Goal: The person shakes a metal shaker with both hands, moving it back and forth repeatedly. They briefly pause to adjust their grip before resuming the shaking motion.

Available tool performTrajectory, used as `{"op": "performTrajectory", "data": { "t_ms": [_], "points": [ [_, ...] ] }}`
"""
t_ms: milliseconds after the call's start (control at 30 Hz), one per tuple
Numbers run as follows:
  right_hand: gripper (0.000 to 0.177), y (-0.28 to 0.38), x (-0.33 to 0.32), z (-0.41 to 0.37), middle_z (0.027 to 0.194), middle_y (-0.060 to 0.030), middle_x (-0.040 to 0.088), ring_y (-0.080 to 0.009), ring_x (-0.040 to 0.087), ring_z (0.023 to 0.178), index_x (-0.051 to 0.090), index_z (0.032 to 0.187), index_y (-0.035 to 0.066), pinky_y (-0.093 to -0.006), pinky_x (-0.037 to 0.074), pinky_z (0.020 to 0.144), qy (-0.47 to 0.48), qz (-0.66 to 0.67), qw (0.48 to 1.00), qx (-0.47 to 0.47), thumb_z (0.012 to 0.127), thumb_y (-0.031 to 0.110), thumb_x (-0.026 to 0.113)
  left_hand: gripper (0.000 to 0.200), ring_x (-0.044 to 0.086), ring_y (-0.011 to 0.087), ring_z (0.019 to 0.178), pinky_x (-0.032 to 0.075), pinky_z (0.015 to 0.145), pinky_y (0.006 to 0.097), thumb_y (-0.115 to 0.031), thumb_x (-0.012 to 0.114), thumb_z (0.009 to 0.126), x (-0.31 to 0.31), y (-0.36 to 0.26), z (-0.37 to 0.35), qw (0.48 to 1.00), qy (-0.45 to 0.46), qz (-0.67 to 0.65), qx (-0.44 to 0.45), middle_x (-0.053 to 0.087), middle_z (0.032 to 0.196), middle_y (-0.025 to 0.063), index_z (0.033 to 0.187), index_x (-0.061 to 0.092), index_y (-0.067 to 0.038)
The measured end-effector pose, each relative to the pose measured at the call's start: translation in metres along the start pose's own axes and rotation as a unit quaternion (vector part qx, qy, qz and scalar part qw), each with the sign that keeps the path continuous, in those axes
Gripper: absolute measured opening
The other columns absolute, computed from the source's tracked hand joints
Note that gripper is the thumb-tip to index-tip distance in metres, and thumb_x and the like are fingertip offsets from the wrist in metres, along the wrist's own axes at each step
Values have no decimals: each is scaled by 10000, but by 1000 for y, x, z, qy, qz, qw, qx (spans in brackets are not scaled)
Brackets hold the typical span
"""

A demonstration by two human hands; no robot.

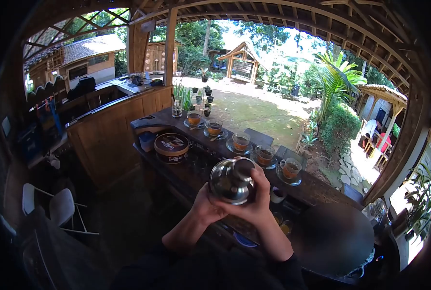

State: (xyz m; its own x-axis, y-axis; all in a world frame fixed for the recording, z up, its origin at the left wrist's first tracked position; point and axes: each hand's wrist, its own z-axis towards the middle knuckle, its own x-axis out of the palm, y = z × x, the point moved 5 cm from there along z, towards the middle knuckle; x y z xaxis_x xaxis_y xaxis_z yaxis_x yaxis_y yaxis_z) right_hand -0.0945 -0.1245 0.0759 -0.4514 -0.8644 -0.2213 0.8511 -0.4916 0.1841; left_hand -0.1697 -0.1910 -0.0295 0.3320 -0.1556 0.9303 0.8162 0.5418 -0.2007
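Observation:
A shiny metal vessel with a rounded body and narrower top, like a shaker (227, 182), is held up over the dark wooden counter (317, 189). My left hand (207, 207) wraps its lower left side. My right hand (257, 195) grips it from the right, fingers up beside the top. Beyond it, several glass cups of amber drink stand on saucers in a row; the nearest are a cup (241, 141), another (264, 154) and one at the right (290, 168). A round brown tub (172, 148) sits left of the vessel.
A dark round blurred object (332, 238) lies at the lower right, near a blue flame (380, 258). A tall glass (177, 107) stands at the counter's far left end. White folding chair (62, 207) at left. People (371, 129) are far off at right.

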Motion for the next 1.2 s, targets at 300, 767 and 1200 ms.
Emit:
{"op": "performTrajectory", "data": {
  "t_ms": [300,767,1200],
  "points": [
    [463,39,45,11,1230,-84,501,-417,464,1112,524,1085,440,-571,351,913,141,38,964,-222,688,306,721,311,488,313,964,534,751,373,-357,468,871,3,-41,20,988,143,51,5,511,958,120,984,518,-71],
    [594,-22,44,3,1234,-60,481,-424,447,1142,479,1134,341,-601,350,919,64,13,987,-149,643,163,764,413,602,282,925,491,831,420,-334,411,857,5,-59,36,1000,-5,16,26,612,1004,164,1051,575,-7],
    [678,-30,12,16,1208,-183,462,-376,490,1110,470,1170,157,-480,420,897,73,12,995,74,594,150,829,391,607,244,888,507,771,374,-352,374,877,-69,-41,63,962,-1,-224,-157,599,1000,114,1036,575,-57]
  ]
}}
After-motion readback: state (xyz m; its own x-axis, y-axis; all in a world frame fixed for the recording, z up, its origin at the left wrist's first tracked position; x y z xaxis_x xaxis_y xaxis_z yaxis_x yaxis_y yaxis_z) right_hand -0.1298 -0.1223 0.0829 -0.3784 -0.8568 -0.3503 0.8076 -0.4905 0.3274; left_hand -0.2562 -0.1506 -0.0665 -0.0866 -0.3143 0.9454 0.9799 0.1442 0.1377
